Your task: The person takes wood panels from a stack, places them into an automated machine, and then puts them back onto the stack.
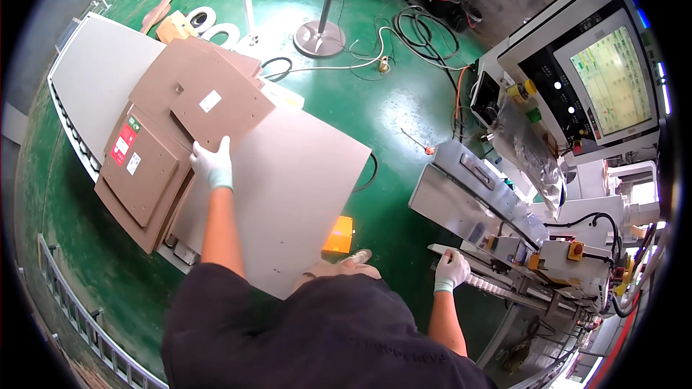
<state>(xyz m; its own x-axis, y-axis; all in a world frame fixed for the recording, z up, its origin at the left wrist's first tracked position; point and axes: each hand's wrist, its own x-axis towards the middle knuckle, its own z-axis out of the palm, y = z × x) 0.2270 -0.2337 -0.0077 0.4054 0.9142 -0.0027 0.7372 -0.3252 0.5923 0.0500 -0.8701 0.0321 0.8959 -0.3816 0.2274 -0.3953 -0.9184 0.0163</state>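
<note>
My left hand (213, 163), in a pale glove, grips the near corner of a brown flat panel (241, 101) bearing a small white label. That panel lies tilted across a stack of similar brown panels (148, 173), one with a red and green label. Beneath it spreads a large light-grey tabletop (310, 173), partly covered by the stack. My right hand (452, 271), also gloved, is apart from the panels, beside the metal rail of a machine (497, 281). Its fingers are curled closed, and whatever they may hold is hidden.
A control screen (613, 79) stands at the right above the machine's metal housing (461, 187). On the green floor are a fan stand (319, 37), loose cables (425, 32), white rings (220, 34) and a yellow block (339, 235). A ladder-like metal frame (94, 324) lies at lower left.
</note>
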